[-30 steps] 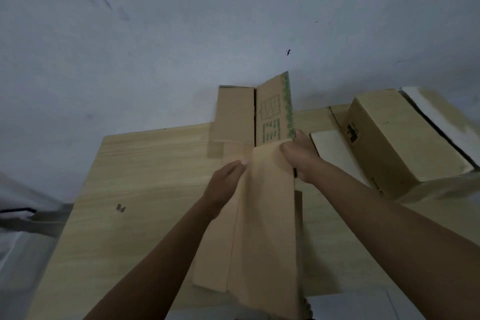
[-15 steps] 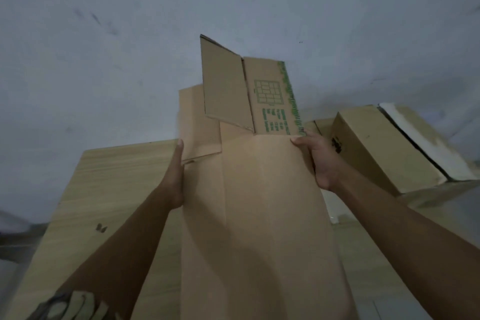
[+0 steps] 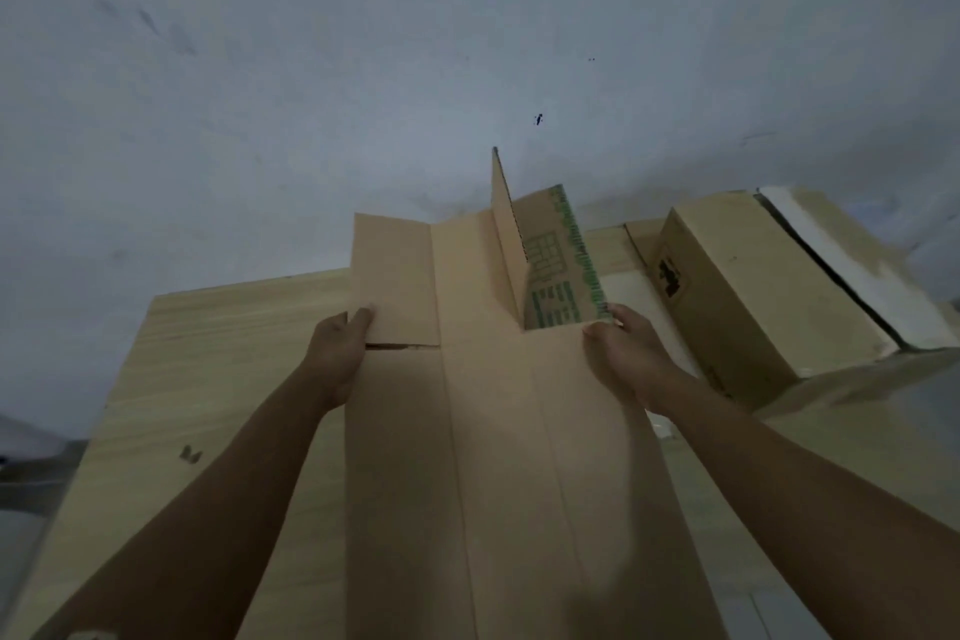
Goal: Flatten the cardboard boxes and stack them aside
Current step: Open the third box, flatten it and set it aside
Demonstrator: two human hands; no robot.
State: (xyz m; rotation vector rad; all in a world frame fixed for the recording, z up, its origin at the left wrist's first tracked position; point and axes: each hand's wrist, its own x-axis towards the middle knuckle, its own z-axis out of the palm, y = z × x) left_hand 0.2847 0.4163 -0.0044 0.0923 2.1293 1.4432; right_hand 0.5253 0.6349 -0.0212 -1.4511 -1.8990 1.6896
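A long brown collapsed cardboard box [image 3: 498, 457] lies lengthwise in front of me over the wooden table [image 3: 218, 369]. Its far flaps are spread; one flap with green print [image 3: 558, 276] stands up on the right. My left hand [image 3: 337, 353] grips the box's left edge at the flap crease. On the opposite edge, just below the printed flap, my right hand [image 3: 623, 353] holds the box. An assembled cardboard box [image 3: 763, 286] stands at the right, with another white-topped one [image 3: 852, 265] behind it.
A grey wall rises just behind the table's far edge. A pale flat sheet [image 3: 639, 296] lies between the held box and the assembled boxes. The table's left part shows bare wood with a small dark mark [image 3: 189, 454].
The box has come down from a raised, tilted hold to lie lower and flatter over the table. My left hand has shifted to the left flap crease, and the printed flap now stands edge-up.
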